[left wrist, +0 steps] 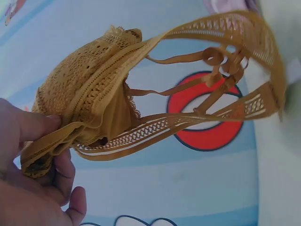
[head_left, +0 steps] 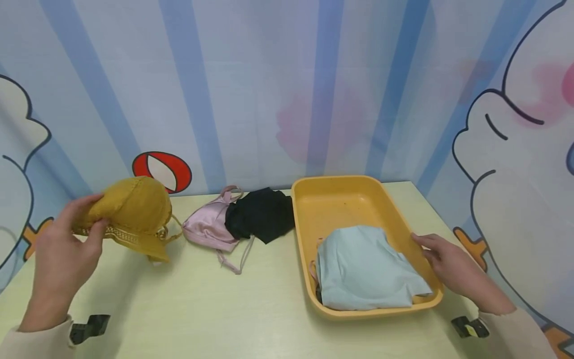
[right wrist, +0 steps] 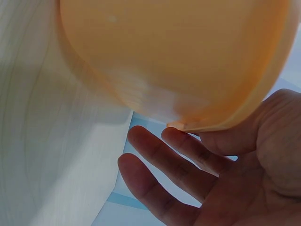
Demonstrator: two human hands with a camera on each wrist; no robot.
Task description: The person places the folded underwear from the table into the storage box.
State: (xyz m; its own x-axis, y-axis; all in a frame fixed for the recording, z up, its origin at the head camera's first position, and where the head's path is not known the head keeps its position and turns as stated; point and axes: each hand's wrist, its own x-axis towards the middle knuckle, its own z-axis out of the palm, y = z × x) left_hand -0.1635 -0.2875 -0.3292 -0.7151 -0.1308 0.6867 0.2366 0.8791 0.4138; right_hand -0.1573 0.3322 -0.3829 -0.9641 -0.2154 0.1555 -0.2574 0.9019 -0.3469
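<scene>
My left hand (head_left: 67,244) holds a mustard-yellow bra (head_left: 134,204) by its side, pinched between thumb and fingers and raised over the left of the table. In the left wrist view the bra's lace band (left wrist: 164,125) and straps hang in a loop away from the hand. My right hand (head_left: 453,269) pinches the right rim of a yellow plastic tray (head_left: 336,209) between thumb and index finger; the other fingers stay extended outside it, as the right wrist view shows. Folded pale-blue cloth (head_left: 363,269) lies in the tray's near part, partly covering something pinkish and dark.
A pink satin bra (head_left: 208,224) lies at the back of the table (head_left: 202,309), with its strap trailing forward. Crumpled black fabric (head_left: 264,214) overlaps it and reaches the tray's left side. A printed curtain (head_left: 251,99) stands behind the table.
</scene>
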